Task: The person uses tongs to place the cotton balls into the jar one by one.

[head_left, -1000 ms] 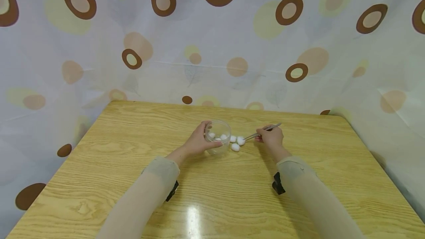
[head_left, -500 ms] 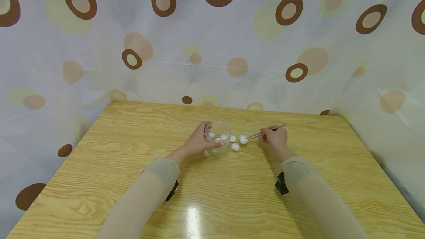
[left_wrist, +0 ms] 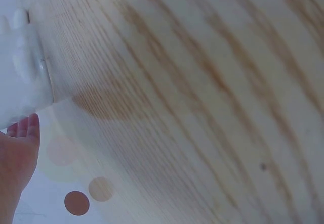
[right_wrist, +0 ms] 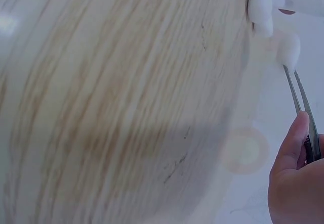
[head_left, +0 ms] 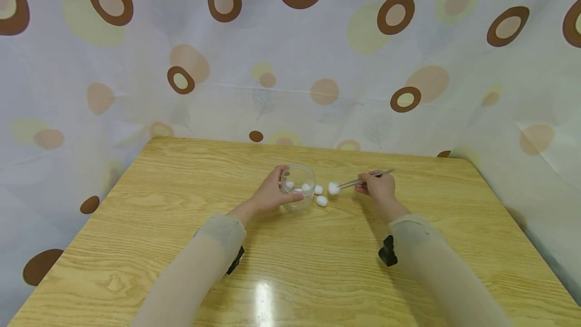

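Observation:
My left hand (head_left: 271,192) grips a clear, round, open jar (head_left: 299,205) from its left side, thumb across the near wall. Several white cotton balls (head_left: 305,187) lie inside it. With my right hand (head_left: 379,185) I pinch metal tweezers (head_left: 355,182), whose tips hold a fluffy cotton ball (head_left: 333,188) just right of the jar. In the right wrist view the tweezer tips nip the edge of that cotton ball (right_wrist: 290,51). Two loose cotton balls, one nearer (head_left: 321,201) and one farther (head_left: 318,189), sit on the table between the jar and the tweezers.
The wood-grain table (head_left: 190,175) runs back to a patterned curtain (head_left: 290,90) behind it and at both sides. Black wrist straps show under both forearms, the right strap (head_left: 388,251) and the left strap (head_left: 235,260).
The tweezers have gripped a cotton ball and drawn it slightly right and up, away from the other two. My right hand moved right with it; the left hand and jar stayed still.

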`<action>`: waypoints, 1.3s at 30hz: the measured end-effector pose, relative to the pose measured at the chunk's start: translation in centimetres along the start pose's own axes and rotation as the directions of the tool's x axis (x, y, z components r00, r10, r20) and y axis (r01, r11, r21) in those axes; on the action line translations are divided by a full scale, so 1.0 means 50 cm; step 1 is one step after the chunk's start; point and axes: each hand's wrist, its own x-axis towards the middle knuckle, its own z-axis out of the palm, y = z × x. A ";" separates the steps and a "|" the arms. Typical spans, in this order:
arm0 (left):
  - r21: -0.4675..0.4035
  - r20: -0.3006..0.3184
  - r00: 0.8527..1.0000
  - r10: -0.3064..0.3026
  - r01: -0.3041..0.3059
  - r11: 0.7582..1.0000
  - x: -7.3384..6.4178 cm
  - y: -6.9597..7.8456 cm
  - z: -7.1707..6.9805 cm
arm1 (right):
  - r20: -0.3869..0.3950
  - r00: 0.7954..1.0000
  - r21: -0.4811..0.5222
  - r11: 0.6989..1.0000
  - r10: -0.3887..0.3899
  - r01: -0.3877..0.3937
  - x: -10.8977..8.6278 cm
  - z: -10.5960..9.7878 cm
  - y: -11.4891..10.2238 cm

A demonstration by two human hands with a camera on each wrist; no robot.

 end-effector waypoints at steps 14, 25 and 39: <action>-0.015 0.006 1.000 0.003 -0.003 1.000 0.000 -0.003 0.000 | 0.024 1.000 0.073 0.997 0.008 -0.010 -0.012 -0.014 -0.023; -0.021 0.008 1.000 0.009 -0.009 1.000 0.000 -0.002 0.000 | 0.026 1.000 0.111 0.994 0.004 -0.006 -0.010 -0.021 -0.036; -0.019 0.008 1.000 0.002 -0.001 1.000 -0.002 0.001 0.000 | 0.057 0.998 0.121 0.992 -0.023 0.016 -0.016 -0.022 -0.061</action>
